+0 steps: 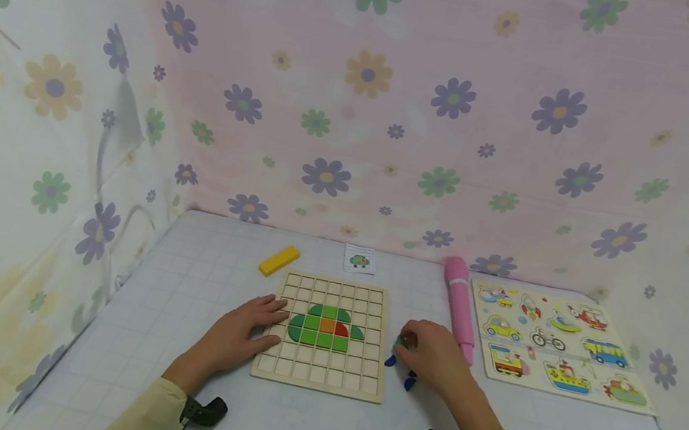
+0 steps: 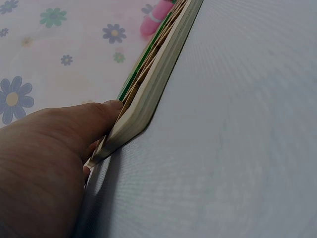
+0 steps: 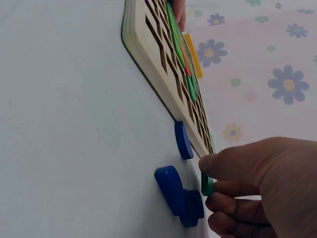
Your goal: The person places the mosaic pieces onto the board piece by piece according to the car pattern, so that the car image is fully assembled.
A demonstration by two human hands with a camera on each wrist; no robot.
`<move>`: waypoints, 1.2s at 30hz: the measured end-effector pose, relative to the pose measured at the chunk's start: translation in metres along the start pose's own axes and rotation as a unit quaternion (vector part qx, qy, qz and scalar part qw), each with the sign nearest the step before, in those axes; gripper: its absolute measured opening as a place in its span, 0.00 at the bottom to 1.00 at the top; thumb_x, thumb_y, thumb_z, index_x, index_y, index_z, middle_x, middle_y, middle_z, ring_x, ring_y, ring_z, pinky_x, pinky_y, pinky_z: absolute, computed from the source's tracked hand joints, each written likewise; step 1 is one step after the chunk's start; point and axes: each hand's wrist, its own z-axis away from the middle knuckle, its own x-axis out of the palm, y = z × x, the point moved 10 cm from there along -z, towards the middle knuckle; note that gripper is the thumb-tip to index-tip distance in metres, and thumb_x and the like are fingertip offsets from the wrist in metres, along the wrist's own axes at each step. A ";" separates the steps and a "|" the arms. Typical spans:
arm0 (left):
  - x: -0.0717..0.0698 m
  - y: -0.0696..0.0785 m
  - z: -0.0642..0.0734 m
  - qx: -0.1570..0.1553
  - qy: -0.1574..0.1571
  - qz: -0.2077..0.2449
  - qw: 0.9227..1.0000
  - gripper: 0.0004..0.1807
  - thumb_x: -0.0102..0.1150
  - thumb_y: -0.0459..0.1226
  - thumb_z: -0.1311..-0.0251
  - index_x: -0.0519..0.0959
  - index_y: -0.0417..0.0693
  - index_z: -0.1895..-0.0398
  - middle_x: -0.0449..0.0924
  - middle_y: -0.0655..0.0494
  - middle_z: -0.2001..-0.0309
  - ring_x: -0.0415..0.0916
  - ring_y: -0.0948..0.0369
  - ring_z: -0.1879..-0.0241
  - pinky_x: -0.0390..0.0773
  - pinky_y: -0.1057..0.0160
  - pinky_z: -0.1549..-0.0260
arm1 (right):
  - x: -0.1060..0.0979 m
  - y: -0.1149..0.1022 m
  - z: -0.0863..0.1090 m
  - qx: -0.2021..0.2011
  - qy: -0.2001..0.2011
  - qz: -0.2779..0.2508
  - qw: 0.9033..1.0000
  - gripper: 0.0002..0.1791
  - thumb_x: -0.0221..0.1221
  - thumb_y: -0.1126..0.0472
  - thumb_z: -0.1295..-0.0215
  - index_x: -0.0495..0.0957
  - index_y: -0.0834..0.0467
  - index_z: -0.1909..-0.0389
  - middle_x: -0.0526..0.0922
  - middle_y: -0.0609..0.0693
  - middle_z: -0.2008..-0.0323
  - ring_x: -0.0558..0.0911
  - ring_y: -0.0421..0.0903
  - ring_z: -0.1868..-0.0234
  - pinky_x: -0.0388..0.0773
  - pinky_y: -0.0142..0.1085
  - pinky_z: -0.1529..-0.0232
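Observation:
A wooden grid board lies on the table with green, orange and red pieces set in its middle squares, forming a rounded shape. My left hand rests at the board's left edge, fingers spread over it. In the left wrist view the thumb touches the board's edge. To the right of the board, my right hand pinches a small green piece between thumb and fingers. Below that hand lie several blue pieces, one blue rounded piece beside the board's edge.
Behind the board are a yellow bar and a small picture card. A pink rolled item lies past the right hand, beside a vehicle puzzle board. Flowered cloth hangs around the table.

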 end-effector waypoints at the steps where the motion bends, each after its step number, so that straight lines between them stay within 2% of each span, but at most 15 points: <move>1: 0.000 0.000 0.000 0.000 0.000 0.002 1.000 0.29 0.67 0.48 0.24 0.79 0.52 0.24 0.67 0.60 0.19 0.54 0.49 0.17 0.59 0.37 0.22 | 0.001 0.002 -0.001 0.009 -0.001 -0.001 1.000 0.09 0.76 0.59 0.34 0.88 0.56 0.57 0.84 0.44 0.66 0.79 0.44 0.64 0.85 0.43 0.55; 5: 0.001 0.001 0.000 0.003 -0.001 0.005 1.000 0.29 0.67 0.48 0.24 0.79 0.51 0.24 0.67 0.60 0.19 0.54 0.49 0.17 0.59 0.36 0.23 | 0.003 0.007 -0.002 0.027 -0.008 -0.001 1.000 0.09 0.75 0.57 0.33 0.88 0.57 0.57 0.83 0.44 0.66 0.79 0.44 0.64 0.84 0.43 0.56; 10: 0.001 0.001 0.000 0.002 -0.002 0.003 1.000 0.29 0.67 0.48 0.24 0.79 0.51 0.24 0.67 0.60 0.19 0.54 0.49 0.17 0.60 0.36 0.23 | 0.000 0.002 -0.004 -0.014 -0.017 0.011 1.000 0.10 0.72 0.65 0.32 0.90 0.56 0.52 0.84 0.46 0.59 0.80 0.45 0.59 0.84 0.45 0.53; 14: 0.000 0.001 0.001 -0.001 -0.002 0.002 1.000 0.29 0.67 0.48 0.24 0.79 0.51 0.24 0.67 0.59 0.19 0.54 0.49 0.16 0.59 0.37 0.23 | 0.000 -0.002 -0.004 -0.035 -0.043 0.006 0.998 0.14 0.71 0.69 0.33 0.92 0.55 0.49 0.86 0.47 0.53 0.81 0.46 0.56 0.85 0.47 0.49; 18: 0.000 -0.001 0.001 -0.004 -0.002 0.000 1.000 0.29 0.67 0.49 0.24 0.79 0.52 0.24 0.66 0.60 0.19 0.54 0.49 0.16 0.59 0.36 0.23 | 0.001 -0.002 -0.005 -0.035 -0.050 0.002 0.998 0.12 0.73 0.66 0.34 0.91 0.56 0.50 0.86 0.45 0.56 0.80 0.45 0.58 0.83 0.45 0.50; 23: 0.000 -0.001 0.001 -0.001 -0.002 0.001 1.000 0.29 0.67 0.49 0.24 0.79 0.51 0.24 0.67 0.60 0.19 0.54 0.49 0.16 0.59 0.37 0.22 | 0.002 0.000 -0.007 -0.039 -0.030 0.009 0.999 0.10 0.76 0.60 0.34 0.90 0.56 0.55 0.83 0.44 0.62 0.77 0.44 0.62 0.81 0.42 0.55; 29: -0.001 0.001 0.000 0.001 -0.003 -0.001 1.000 0.29 0.68 0.47 0.24 0.79 0.51 0.24 0.67 0.59 0.19 0.54 0.48 0.17 0.59 0.37 0.22 | 0.004 -0.003 -0.007 -0.049 -0.030 0.018 0.998 0.13 0.77 0.60 0.35 0.91 0.54 0.50 0.86 0.42 0.57 0.79 0.43 0.58 0.83 0.43 0.52; 36: -0.001 0.000 0.000 -0.002 -0.004 0.003 1.000 0.29 0.67 0.47 0.24 0.79 0.51 0.24 0.67 0.59 0.19 0.54 0.48 0.16 0.59 0.36 0.22 | 0.005 -0.005 -0.007 -0.053 -0.031 0.030 0.998 0.11 0.76 0.61 0.35 0.92 0.52 0.52 0.85 0.42 0.57 0.79 0.43 0.59 0.83 0.43 0.50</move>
